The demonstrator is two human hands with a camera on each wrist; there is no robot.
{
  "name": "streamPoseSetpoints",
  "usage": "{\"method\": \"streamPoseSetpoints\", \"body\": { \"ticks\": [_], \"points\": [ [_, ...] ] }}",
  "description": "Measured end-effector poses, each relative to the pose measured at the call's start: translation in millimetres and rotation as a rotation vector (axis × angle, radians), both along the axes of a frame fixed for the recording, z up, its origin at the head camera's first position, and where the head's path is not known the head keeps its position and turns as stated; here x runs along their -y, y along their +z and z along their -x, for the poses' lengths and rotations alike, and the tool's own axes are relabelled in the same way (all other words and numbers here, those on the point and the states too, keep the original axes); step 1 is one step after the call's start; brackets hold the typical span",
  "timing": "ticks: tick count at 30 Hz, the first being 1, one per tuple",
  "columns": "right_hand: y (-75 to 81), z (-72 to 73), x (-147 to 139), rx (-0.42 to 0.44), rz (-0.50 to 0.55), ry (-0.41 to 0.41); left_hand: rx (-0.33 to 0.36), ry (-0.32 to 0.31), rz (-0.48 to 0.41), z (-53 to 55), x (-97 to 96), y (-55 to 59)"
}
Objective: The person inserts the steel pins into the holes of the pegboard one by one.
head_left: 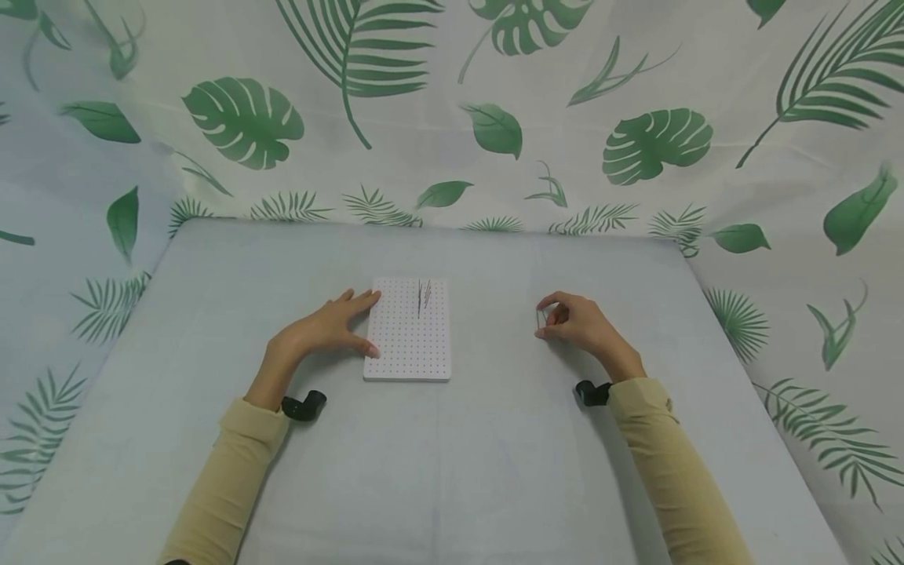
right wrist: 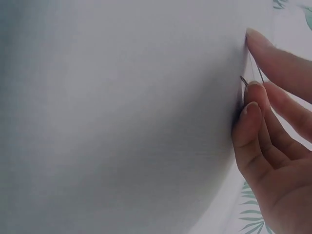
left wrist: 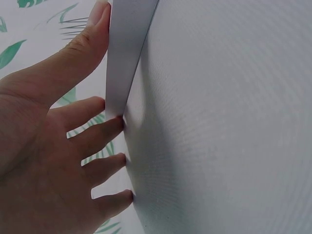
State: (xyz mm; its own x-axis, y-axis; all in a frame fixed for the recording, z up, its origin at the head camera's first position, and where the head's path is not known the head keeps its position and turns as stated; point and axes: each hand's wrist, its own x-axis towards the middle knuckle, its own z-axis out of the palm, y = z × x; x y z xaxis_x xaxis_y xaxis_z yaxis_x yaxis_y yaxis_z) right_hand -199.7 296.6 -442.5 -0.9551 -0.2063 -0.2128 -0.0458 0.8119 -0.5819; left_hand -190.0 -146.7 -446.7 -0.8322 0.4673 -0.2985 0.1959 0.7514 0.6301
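Note:
A white board dotted with rows of small holes [head_left: 406,337] lies flat on the table. Several thin dark pins [head_left: 420,298] stand in its upper right part; their tips also show past the thumb in the left wrist view. My left hand [head_left: 321,326] rests at the board's left edge, fingers spread, thumb and a fingertip touching it. Well to the right of the board, my right hand [head_left: 575,322] holds thin metal pins [right wrist: 260,73] between thumb and fingers, just above the tabletop. How many it holds is partly hidden by the fingers.
The table [head_left: 339,471] has a pale grey cover. Behind it hangs a white cloth with green leaf prints [head_left: 243,122]. A black wrist camera [head_left: 305,406] sits on the left wrist and another black camera [head_left: 592,393] on the right.

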Motion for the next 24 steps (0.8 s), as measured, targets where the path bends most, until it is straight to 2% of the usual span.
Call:
{"method": "streamPoseSetpoints", "body": {
  "ticks": [7,13,24],
  "points": [
    [-3.8,-3.9,4,-0.11,-0.041,-0.056,0.009,0.002,-0.009,-0.3,-0.1,-0.1],
    [-3.6,-6.2,7,-0.214,-0.009,-0.091,0.009,0.009,-0.004,-1.5,0.2,0.7],
    [-0.5,-4.3,23,-0.251,0.079,-0.098,0.006,0.001,-0.002,-0.7,-0.1,1.2]
  ]
}}
